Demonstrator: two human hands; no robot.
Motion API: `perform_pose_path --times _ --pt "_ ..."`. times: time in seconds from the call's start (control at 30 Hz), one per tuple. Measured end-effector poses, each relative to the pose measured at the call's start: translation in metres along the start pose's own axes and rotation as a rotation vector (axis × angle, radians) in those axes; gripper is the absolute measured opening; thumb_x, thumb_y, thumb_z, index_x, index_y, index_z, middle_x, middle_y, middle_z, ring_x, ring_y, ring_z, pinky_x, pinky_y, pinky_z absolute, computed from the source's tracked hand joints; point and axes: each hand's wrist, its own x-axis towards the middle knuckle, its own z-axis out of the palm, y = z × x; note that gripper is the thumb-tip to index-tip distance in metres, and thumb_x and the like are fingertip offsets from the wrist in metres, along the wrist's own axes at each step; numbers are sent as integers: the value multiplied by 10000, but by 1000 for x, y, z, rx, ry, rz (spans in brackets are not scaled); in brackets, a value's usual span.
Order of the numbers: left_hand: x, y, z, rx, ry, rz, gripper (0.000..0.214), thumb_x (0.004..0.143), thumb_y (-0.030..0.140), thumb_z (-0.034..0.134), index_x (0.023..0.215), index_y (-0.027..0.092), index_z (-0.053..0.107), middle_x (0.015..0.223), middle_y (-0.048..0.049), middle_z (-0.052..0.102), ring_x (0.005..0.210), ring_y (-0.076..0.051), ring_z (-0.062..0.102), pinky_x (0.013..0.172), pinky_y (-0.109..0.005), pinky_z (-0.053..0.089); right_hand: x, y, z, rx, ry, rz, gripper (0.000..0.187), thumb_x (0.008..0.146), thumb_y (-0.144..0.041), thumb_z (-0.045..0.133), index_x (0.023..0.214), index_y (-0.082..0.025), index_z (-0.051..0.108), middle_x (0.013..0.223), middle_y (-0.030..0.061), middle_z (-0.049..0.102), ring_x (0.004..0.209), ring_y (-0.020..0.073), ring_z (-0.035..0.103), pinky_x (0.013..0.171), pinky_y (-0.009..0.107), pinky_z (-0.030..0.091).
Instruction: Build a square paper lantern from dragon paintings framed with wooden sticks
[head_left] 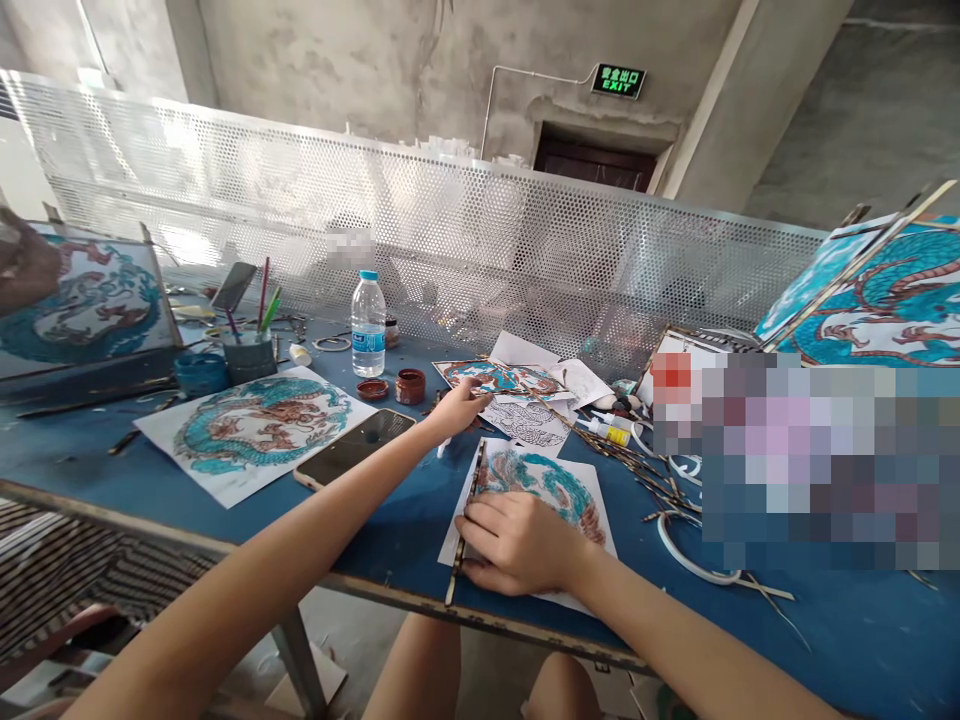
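My right hand (517, 545) rests on a sheet printed with a teal and brown dragon (551, 480) at the table's near edge. Its curled fingers and thumb hold a thin dark bamboo strip (459, 560) that lies along the sheet's left side. My left hand (457, 405) reaches farther back, fingers stretched out. The fingertips touch the edge of another coloured dragon sheet (502, 378), which lies on a black line drawing (529, 420). A small white stick (442, 448) lies just under that wrist.
On the blue table (390, 520) are a phone (352, 447), a large dragon print (259, 425), a water bottle (368, 325), two small paint pots (409, 385), a cup of brushes (249, 350), loose bamboo strips (637, 460) and glue tubes (611, 432). Framed dragon panels (82, 305) stand left and right. A perforated metal screen (450, 230) is behind.
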Motion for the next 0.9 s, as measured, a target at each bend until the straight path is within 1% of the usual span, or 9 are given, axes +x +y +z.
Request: perform_pose_path --times 0.1,0.2,0.3,0.43,0.6,0.73,0.9 --pt "0 0 0 7 -7 -3 411 834 381 513 1178 172 429 821 -38 598 508 -92 554 412 -172 415 0 -1 -1 9 -15 23 299 852 -408 443 865 -141 576 838 89 627 778 201 569 605 304 414" --pt "1 -1 1 20 -7 2 410 838 369 506 1183 163 426 830 -44 590 506 -93 549 405 -175 414 1 -2 -2 7 -18 34 265 860 -387 437 844 -156 564 851 85 629 777 194 575 615 296 418" --pt "1 0 0 26 -12 0 413 840 365 503 1191 163 421 833 -43 582 514 -94 551 410 -174 418 1 -3 -2 12 3 45 258 883 -368 410 830 -160 555 851 82 633 772 186 583 629 287 429" --pt "-1 2 0 46 -23 5 437 842 335 488 1216 126 402 845 -59 568 525 -108 555 401 -189 420 1 -3 0 19 31 44 275 901 -376 403 830 -156 551 845 83 644 784 179 593 655 281 441" --pt "-3 3 0 82 -31 -2 452 790 268 551 1201 127 428 796 -34 583 550 -114 562 421 -183 418 0 -2 2 53 29 44 296 907 -407 403 857 -156 551 858 90 652 841 181 599 704 282 445" --pt "-4 1 1 87 -35 5 456 770 224 556 1197 123 431 756 -24 580 555 -120 557 428 -187 421 1 -2 -2 113 33 76 312 901 -430 403 839 -157 541 838 84 649 816 182 602 680 281 433" --pt "-4 0 0 97 -40 12 447 765 227 551 1187 138 434 706 -8 584 543 -123 556 433 -188 421 0 0 -8 200 7 206 200 894 -339 419 819 -177 509 762 46 624 707 161 585 583 269 388"
